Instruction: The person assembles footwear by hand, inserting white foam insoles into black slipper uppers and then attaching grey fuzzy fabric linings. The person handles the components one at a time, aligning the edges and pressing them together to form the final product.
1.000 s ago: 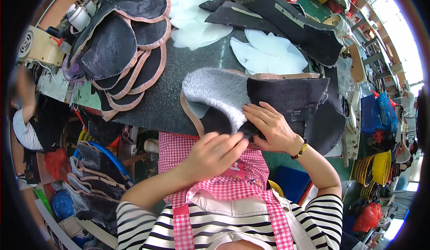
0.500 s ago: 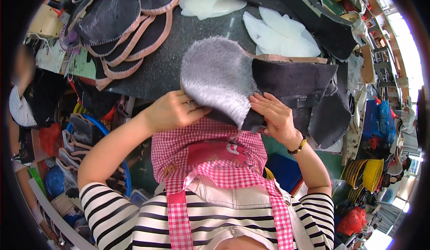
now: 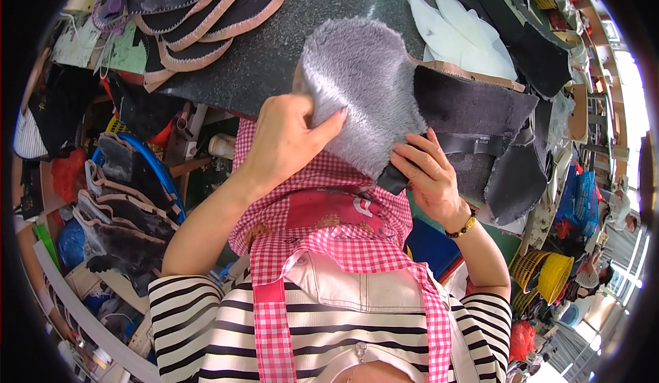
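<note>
A grey fur piece (image 3: 364, 67), rounded at its far end, lies pile side up across the near edge of the dark worktop. My left hand (image 3: 288, 136) is closed on its left edge, the thumb on the fur and the fingers out of sight underneath. At the lower right corner, where the fur meets black cloth, my right hand (image 3: 427, 173) grips the edge with its fingers laid over the top; its thumb is hidden. Black fabric panels (image 3: 473, 108) with a tan stitched edge lie right beside the fur, partly overlapping one another.
Stacked black pieces with tan stitched rims (image 3: 206, 19) lie at the far left of the worktop (image 3: 274, 47). White leaf-shaped sheets (image 3: 467, 36) and long black strips (image 3: 511, 26) are at the far right. A blue-rimmed basket (image 3: 147, 153) stands lower left, yellow baskets (image 3: 549, 273) lower right.
My left hand has shifted right and turned, its thumb now on top of the fur. The fur's near left edge, lifted before, now lies flatter. The view has shifted slightly.
</note>
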Action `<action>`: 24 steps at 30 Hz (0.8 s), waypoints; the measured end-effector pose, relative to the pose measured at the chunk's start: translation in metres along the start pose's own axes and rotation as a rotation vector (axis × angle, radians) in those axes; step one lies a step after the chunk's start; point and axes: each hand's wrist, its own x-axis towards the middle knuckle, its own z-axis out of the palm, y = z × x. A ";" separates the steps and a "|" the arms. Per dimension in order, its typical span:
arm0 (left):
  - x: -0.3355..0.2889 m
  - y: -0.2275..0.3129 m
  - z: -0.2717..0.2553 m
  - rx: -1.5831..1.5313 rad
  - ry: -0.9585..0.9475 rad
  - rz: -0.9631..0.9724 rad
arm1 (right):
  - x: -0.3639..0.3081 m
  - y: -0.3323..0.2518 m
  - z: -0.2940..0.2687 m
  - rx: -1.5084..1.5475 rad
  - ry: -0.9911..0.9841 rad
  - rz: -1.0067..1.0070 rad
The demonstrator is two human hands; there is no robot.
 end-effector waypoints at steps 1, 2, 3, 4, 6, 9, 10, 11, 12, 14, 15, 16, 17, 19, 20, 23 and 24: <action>0.000 -0.003 0.003 0.059 0.057 0.078 | 0.000 -0.001 0.000 -0.019 -0.006 -0.001; 0.001 -0.007 0.005 0.119 0.114 0.157 | 0.001 -0.003 -0.002 -0.039 -0.012 -0.003; 0.004 -0.012 0.008 0.128 0.204 0.263 | 0.003 -0.004 -0.003 -0.058 -0.017 -0.004; 0.005 -0.012 0.007 0.101 0.195 0.206 | 0.004 -0.005 -0.004 -0.071 -0.024 -0.017; 0.003 -0.011 0.003 0.047 0.179 0.094 | 0.007 -0.007 -0.005 -0.097 -0.036 -0.042; 0.004 -0.020 0.014 0.185 0.301 0.280 | 0.017 -0.003 -0.011 0.027 -0.089 -0.128; 0.005 -0.022 0.016 0.224 0.343 0.365 | 0.019 0.000 -0.012 0.073 -0.106 -0.134; 0.004 -0.021 0.015 0.256 0.362 0.329 | 0.015 0.007 -0.012 0.080 -0.175 -0.153; 0.001 -0.019 0.012 0.288 0.380 0.293 | 0.017 0.004 -0.014 0.071 -0.228 -0.107; -0.002 -0.017 0.012 0.324 0.484 0.320 | 0.032 -0.010 -0.019 0.053 -0.329 -0.020; -0.004 -0.018 0.014 0.325 0.567 0.383 | 0.040 -0.018 -0.018 -0.083 -0.392 -0.044; -0.006 -0.022 0.017 0.324 0.651 0.442 | 0.049 -0.024 -0.016 -0.106 -0.425 -0.018; -0.007 -0.031 0.017 0.463 0.606 0.602 | 0.058 -0.031 -0.014 -0.126 -0.453 0.010; -0.016 -0.041 0.019 0.603 0.323 0.668 | 0.073 -0.038 -0.019 -0.104 -0.468 0.057; -0.016 -0.042 0.019 0.605 0.255 0.667 | 0.080 -0.028 -0.029 0.109 -0.511 0.041; -0.021 -0.031 0.002 0.518 0.103 0.646 | 0.107 0.017 -0.048 0.514 -0.315 0.149; -0.021 -0.030 -0.001 0.561 0.078 0.662 | 0.127 0.024 -0.051 0.231 -0.089 0.144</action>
